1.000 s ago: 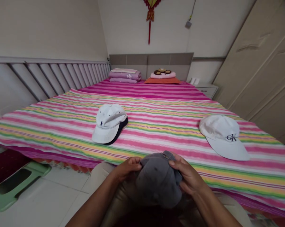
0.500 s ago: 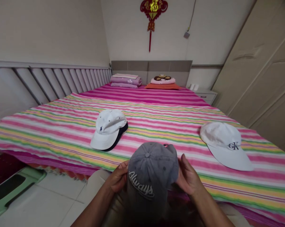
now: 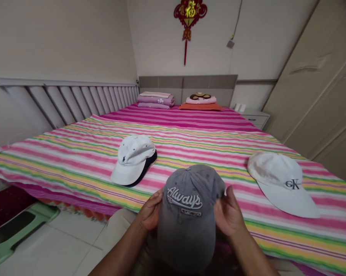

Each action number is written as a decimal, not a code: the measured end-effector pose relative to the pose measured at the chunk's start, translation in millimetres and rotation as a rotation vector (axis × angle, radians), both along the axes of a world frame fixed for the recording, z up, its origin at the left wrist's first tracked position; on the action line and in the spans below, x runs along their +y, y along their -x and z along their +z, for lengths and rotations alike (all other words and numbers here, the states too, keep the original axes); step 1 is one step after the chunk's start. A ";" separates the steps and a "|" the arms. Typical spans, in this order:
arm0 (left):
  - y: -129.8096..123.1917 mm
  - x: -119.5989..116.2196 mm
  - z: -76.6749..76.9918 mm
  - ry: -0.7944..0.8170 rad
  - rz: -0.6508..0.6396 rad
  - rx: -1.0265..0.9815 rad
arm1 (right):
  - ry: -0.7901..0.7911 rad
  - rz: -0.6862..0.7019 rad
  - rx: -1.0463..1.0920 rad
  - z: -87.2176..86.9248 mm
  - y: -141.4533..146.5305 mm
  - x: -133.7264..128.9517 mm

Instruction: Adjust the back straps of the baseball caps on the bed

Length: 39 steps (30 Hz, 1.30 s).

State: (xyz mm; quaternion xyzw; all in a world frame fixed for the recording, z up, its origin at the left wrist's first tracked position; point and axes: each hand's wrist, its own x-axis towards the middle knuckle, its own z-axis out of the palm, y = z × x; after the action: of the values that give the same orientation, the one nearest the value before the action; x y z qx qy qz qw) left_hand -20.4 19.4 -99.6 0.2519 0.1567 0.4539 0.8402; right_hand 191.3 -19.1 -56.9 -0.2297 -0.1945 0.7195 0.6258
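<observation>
Between my two hands is a grey baseball cap point(image 3: 190, 191) with white "Always" lettering, its brim pointing down toward me. My left hand point(image 3: 150, 210) grips its left side, and my right hand point(image 3: 228, 212) holds the right side with the thumb up; the fingertips of both are partly hidden by the cap. Beyond it to the left, a white cap point(image 3: 134, 155) with a small dark emblem lies on top of a dark cap point(image 3: 150, 163), of which only an edge shows. Another white cap point(image 3: 279, 176), marked "CK", lies on the right.
The caps lie on a bed with a striped sheet point(image 3: 98, 145). Folded purple bedding point(image 3: 155, 100) and a pink pillow point(image 3: 201, 100) rest by the headboard point(image 3: 210, 82). A green stool point(image 3: 23, 230) stands on the floor at left. A white nightstand point(image 3: 254, 117) is at far right.
The grey cap has tipped in my hands so that its front and brim now face me more, with the lettering higher and fully visible. The view has shifted slightly.
</observation>
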 end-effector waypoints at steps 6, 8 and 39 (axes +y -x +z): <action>-6.7 -5.6 -8.8 0.171 0.024 -0.041 | 0.072 0.064 -0.058 -11.2 11.3 -7.4; -7.9 -10.0 -11.1 0.174 -0.017 -0.061 | 0.092 0.087 -0.058 -14.8 12.1 -7.3; -15.6 -17.5 6.9 -0.134 -0.141 -0.237 | 0.075 0.056 0.088 -14.3 6.8 -24.0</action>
State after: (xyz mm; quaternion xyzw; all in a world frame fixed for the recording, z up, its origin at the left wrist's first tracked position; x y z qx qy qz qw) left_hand -4.8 1.9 -92.7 0.2623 0.0076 0.4299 0.8639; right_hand 184.5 -43.1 -71.2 -0.2155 -0.1459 0.7529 0.6045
